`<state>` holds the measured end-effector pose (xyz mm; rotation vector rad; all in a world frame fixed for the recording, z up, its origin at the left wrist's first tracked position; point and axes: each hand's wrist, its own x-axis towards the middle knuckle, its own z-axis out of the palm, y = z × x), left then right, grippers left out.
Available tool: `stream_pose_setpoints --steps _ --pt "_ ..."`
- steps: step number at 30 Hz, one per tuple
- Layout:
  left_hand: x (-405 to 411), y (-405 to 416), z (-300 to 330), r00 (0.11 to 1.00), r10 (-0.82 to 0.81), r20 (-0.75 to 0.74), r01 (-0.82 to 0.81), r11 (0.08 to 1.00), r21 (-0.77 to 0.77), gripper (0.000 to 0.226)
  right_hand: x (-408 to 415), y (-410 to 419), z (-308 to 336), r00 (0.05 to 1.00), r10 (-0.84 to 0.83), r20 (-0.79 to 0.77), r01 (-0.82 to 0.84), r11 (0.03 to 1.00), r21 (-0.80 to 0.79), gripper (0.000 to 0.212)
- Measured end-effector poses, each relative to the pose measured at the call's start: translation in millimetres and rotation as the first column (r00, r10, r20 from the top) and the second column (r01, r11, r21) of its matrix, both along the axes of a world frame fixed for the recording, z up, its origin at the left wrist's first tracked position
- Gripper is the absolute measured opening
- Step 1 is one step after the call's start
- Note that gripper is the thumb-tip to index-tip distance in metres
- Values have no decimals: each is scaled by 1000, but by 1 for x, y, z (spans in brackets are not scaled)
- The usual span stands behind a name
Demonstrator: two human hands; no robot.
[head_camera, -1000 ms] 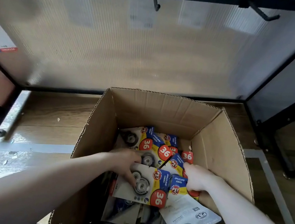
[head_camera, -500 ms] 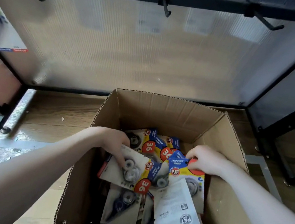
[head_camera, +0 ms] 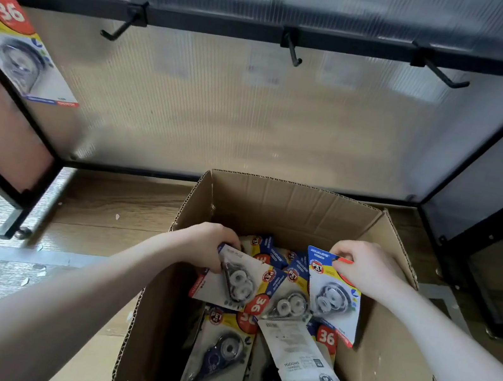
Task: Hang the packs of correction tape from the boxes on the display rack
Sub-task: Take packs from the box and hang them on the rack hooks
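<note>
Careful: your right hand (head_camera: 366, 269) pinches the top of one pack (head_camera: 333, 299), your left hand (head_camera: 206, 244) grips another pack (head_camera: 237, 279), both low inside the box (head_camera: 378, 378). Lifting may drag loose packs (head_camera: 304, 362) beneath your hands out too.

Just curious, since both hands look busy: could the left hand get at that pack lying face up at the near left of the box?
Probably not yet: the left hand already grips a pack. The way to the lower pack looks open.
</note>
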<state>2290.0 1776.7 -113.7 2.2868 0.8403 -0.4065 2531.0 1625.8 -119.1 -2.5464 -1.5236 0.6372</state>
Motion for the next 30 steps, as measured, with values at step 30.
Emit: stream_pose_setpoints --steps 30 --pt "48 -21 -30 988 -132 -85 135 990 37 40 3 -2 -10 999 -35 -7 35 992 117 16"
